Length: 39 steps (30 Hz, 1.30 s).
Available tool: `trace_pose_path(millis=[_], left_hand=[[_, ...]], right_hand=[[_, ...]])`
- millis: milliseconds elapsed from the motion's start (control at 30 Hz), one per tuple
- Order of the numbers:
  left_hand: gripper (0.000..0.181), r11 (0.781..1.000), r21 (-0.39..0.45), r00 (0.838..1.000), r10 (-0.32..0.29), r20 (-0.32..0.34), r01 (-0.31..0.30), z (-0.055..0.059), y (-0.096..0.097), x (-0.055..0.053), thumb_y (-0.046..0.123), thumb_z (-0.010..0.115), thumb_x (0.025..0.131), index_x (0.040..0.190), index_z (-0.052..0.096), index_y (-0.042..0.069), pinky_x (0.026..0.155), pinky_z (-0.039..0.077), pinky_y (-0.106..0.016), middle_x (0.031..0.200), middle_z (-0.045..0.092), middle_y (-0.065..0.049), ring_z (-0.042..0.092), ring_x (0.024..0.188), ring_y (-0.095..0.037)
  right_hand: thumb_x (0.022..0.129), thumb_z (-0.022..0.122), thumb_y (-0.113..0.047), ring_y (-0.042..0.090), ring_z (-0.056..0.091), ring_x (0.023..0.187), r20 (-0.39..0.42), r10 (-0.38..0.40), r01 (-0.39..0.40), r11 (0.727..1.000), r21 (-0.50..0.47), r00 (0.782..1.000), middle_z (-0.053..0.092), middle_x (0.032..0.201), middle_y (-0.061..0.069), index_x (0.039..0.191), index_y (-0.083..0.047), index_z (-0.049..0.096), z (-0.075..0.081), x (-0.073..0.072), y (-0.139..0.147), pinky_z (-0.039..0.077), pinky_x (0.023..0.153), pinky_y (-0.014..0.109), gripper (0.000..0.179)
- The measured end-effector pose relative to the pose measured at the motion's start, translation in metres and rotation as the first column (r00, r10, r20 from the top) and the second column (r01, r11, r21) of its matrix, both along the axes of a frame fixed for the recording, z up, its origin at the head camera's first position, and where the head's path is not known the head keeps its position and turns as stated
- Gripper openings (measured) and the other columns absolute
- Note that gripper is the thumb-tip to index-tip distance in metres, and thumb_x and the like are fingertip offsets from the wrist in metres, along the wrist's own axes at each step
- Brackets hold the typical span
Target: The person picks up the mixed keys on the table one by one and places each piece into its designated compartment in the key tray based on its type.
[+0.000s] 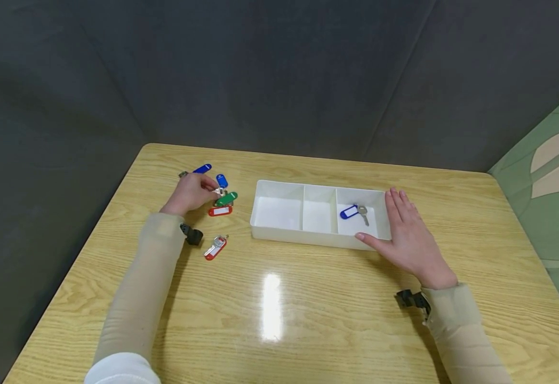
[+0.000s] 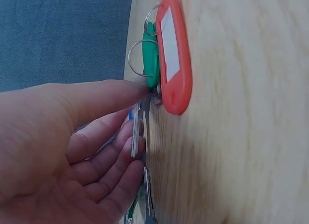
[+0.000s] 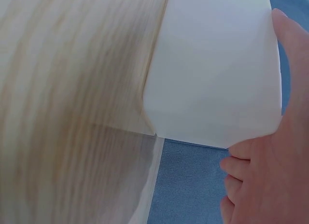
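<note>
White sleeve (image 1: 122, 369); right hand (image 1: 411, 240) outstretched against tray (image 1: 279, 233) (key (image 1: 363, 213) inside); left hand (image 1: 192, 193), grip unclear.

Head cam faces fwd/down, wrist cams (image 1: 192, 235) close-up; head, R (image 1: 410, 299) prob. share tray (image 3: 212, 64) end.

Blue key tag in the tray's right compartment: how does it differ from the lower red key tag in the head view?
Place: the blue key tag lies inside the white tray; the lower red key tag lies on the wooden tabletop.
Key: the blue tag's key rests beside it, while the red tag's key lies over its face.
Shared: both have a white label.
</note>
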State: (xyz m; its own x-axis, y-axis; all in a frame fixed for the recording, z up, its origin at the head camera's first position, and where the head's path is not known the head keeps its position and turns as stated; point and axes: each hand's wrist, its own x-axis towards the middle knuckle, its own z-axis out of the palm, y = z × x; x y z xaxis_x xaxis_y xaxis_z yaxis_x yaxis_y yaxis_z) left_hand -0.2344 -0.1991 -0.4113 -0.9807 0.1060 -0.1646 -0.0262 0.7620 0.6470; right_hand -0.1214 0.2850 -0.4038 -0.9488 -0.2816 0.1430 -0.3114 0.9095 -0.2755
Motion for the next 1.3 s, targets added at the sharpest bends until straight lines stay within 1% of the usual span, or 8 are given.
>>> trace_pose_path(millis=[167, 400, 600, 733, 1100, 1300], left_hand=[[0.023, 1.000, 0.026, 1.000, 0.017, 0.010, -0.017, -0.001, 0.001, 0.001, 0.013, 0.076, 0.093, 0.111, 0.069, 0.000, 0.082, 0.047, -0.038, 0.102, 0.065, -0.014, 0.058, 0.092, -0.027], [0.025, 0.999, 0.013, 0.999, 0.029, 0.020, -0.029, 0.001, 0.000, 0.003, 0.014, 0.077, 0.092, 0.112, 0.073, 0.000, 0.081, 0.048, -0.038, 0.103, 0.067, -0.014, 0.059, 0.092, -0.027], [0.022, 0.998, 0.033, 0.998, 0.048, 0.037, -0.049, 0.004, -0.001, 0.005, 0.011, 0.075, 0.094, 0.113, 0.073, 0.001, 0.080, 0.050, -0.036, 0.105, 0.068, -0.015, 0.060, 0.093, -0.027], [0.020, 0.998, 0.040, 0.998, 0.053, 0.036, -0.054, 0.005, -0.004, 0.006, 0.012, 0.073, 0.095, 0.113, 0.074, 0.003, 0.078, 0.051, -0.034, 0.105, 0.070, -0.014, 0.063, 0.091, -0.026], [0.020, 0.994, 0.087, 0.997, 0.067, 0.050, -0.071, 0.004, -0.011, 0.006, 0.015, 0.070, 0.099, 0.115, 0.075, 0.004, 0.077, 0.051, -0.033, 0.107, 0.071, -0.014, 0.065, 0.089, -0.025], [0.022, 0.985, 0.136, 0.994, 0.096, 0.057, -0.103, 0.003, -0.012, 0.007, 0.017, 0.069, 0.100, 0.117, 0.074, 0.003, 0.078, 0.053, -0.032, 0.110, 0.071, -0.015, 0.066, 0.089, -0.025]], right_hand=[[0.090, 0.065, -0.064, 0.038, 0.005, 0.153, -0.005, 0.000, 0.000, 1.000, 0.003, 1.000, 0.011, 0.165, 0.026, 0.159, 0.007, 0.013, -0.001, 0.000, 0.000, 0.004, 0.123, 0.046, 0.112], [0.090, 0.065, -0.065, 0.038, 0.005, 0.153, -0.016, 0.006, -0.006, 1.000, 0.001, 1.000, 0.012, 0.165, 0.027, 0.159, 0.007, 0.014, -0.002, 0.001, 0.000, 0.004, 0.123, 0.046, 0.112], [0.089, 0.066, -0.064, 0.036, 0.004, 0.153, -0.011, 0.004, -0.004, 1.000, -0.002, 1.000, 0.011, 0.165, 0.026, 0.159, 0.007, 0.014, -0.002, 0.000, 0.000, 0.004, 0.123, 0.046, 0.113], [0.090, 0.066, -0.064, 0.037, 0.004, 0.153, -0.013, 0.008, -0.009, 1.000, -0.006, 1.000, 0.011, 0.165, 0.026, 0.159, 0.007, 0.013, -0.001, 0.001, -0.001, 0.004, 0.123, 0.046, 0.112], [0.090, 0.065, -0.063, 0.036, 0.002, 0.154, -0.006, 0.007, -0.007, 1.000, -0.012, 1.000, 0.010, 0.165, 0.026, 0.159, 0.007, 0.012, -0.002, 0.001, -0.001, 0.001, 0.123, 0.045, 0.112], [0.090, 0.065, -0.064, 0.036, 0.003, 0.153, -0.009, 0.000, 0.000, 1.000, -0.011, 1.000, 0.011, 0.165, 0.026, 0.159, 0.007, 0.013, -0.002, 0.001, -0.002, 0.003, 0.123, 0.045, 0.112]])
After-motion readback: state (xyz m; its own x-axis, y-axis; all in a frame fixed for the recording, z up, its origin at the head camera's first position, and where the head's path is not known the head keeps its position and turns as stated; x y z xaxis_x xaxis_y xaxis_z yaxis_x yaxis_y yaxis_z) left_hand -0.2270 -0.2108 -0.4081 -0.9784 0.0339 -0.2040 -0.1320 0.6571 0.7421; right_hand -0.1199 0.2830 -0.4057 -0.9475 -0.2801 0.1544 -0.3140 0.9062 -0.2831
